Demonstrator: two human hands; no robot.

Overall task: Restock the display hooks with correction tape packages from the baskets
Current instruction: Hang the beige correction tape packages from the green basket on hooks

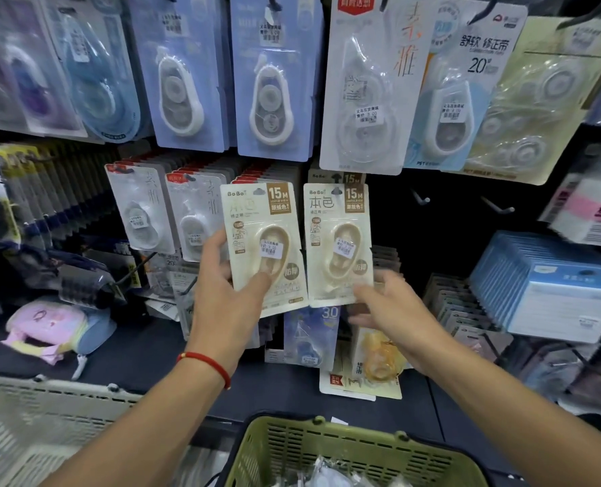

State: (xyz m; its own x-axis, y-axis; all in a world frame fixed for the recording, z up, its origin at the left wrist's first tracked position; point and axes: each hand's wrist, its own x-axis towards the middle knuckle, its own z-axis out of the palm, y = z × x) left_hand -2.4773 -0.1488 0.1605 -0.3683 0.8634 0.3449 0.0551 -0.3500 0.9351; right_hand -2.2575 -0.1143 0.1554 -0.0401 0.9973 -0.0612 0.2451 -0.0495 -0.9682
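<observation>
Packed stationery wall, hooks everywhere, green basket (344,448) below. Left hand (227,293) pinches a beige correction tape package (264,247) up at its hook; right hand (394,307), fingers loose, steadies the neighbouring pack (339,244). Hanging step, I'd say: next, thread the hole.

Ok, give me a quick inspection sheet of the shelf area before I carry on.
Surface: dark shelf below the hooks, loose packs lying on it.
Job's things: two beige packs, left pack gripped, right pack on its hook; green basket holds more packs.
Clutter: pink pouch; grey basket.
Hands: left hand grips the left pack; right hand open, fingertips at the right pack's lower edge.
Cables: nothing seen.
Surroundings: two bare hooks to the right; blue boxes.
</observation>
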